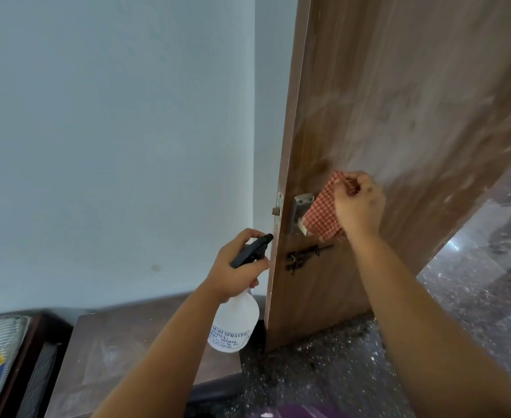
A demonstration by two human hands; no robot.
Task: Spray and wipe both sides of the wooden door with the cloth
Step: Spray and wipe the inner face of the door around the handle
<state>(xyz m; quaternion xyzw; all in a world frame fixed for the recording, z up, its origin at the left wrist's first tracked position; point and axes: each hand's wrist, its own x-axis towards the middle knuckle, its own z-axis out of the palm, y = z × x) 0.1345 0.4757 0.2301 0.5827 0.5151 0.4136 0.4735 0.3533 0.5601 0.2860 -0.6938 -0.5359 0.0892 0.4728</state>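
Door (399,101) face is being wiped beside the handle (301,211) with a checked cloth (323,209) gripped in right fingers (349,182); left hand (236,267) fingers are clamped round the spray bottle (234,324), kept ready.

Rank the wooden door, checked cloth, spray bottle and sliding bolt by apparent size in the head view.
1. wooden door
2. spray bottle, though it is nearer the camera
3. checked cloth, close to the bottle
4. sliding bolt

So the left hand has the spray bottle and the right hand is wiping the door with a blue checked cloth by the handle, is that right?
Not quite: the head view shows the cloth is red and white checked, not blue. The rest holds: the left hand grips the spray bottle, and the right hand holds the cloth against the door beside the handle.
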